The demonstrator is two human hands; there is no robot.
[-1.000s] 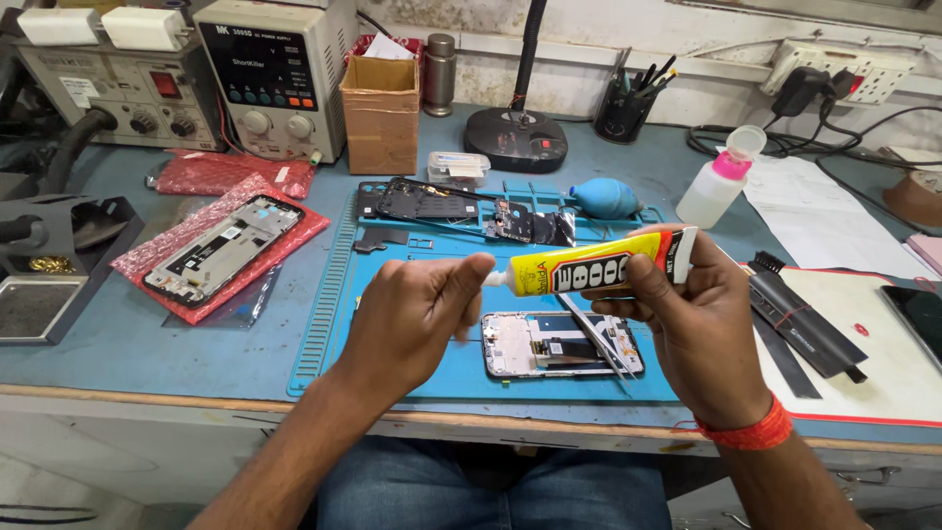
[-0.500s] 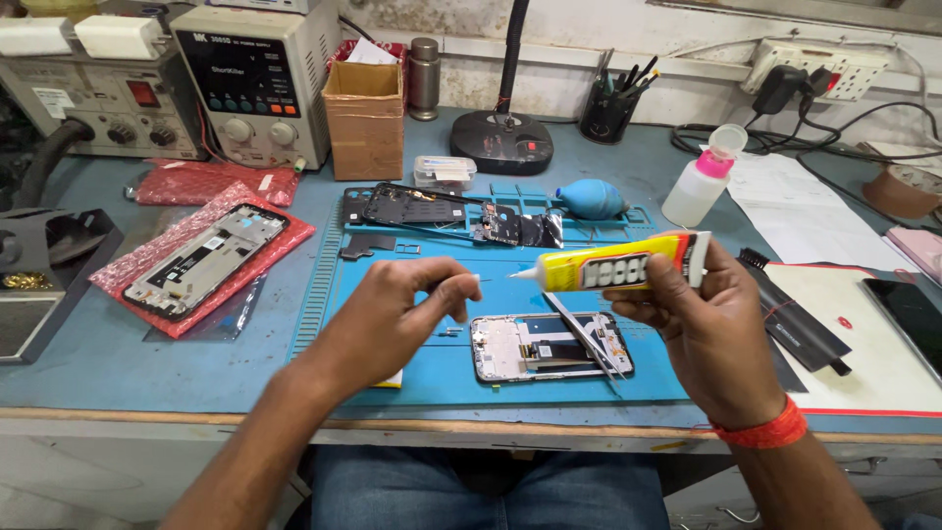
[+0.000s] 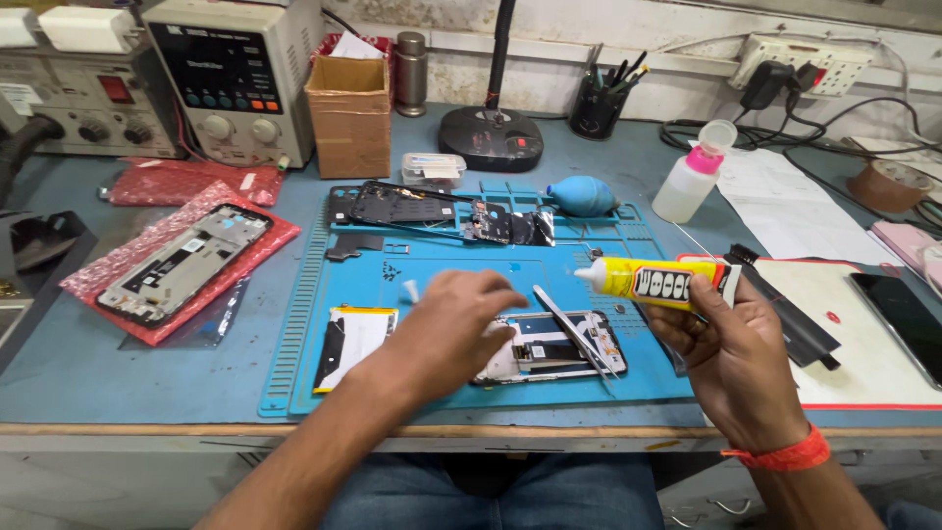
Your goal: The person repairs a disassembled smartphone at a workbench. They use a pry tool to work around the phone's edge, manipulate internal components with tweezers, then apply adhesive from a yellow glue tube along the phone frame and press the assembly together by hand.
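From the head camera, the yellow glue tube (image 3: 659,283) lies nearly level, its long axis running left to right, with the white nozzle pointing left toward the left hand and the flat crimped end at the right, by the thumb. The right hand (image 3: 731,358) is clamped on the tube's rear half, fingers curled under it and thumb over it, holding it above the blue work mat (image 3: 432,265). Just below and left of this hand lies an opened phone frame (image 3: 549,348) on the mat, long axis also left to right, with metal tweezers (image 3: 572,329) resting slantwise across it.

The left hand (image 3: 451,329) is palm down over the frame's left end, fingers loosely bent and drawn together; whether it pinches anything I cannot tell. A small white cap (image 3: 411,290) sits on the mat just beyond its knuckles, and a battery-like flat part (image 3: 355,344) lies just to its left. The two hands are apart. Beyond them on the counter (image 3: 88,363) stand a blue dust blower (image 3: 581,195) and a squeeze bottle (image 3: 692,182).
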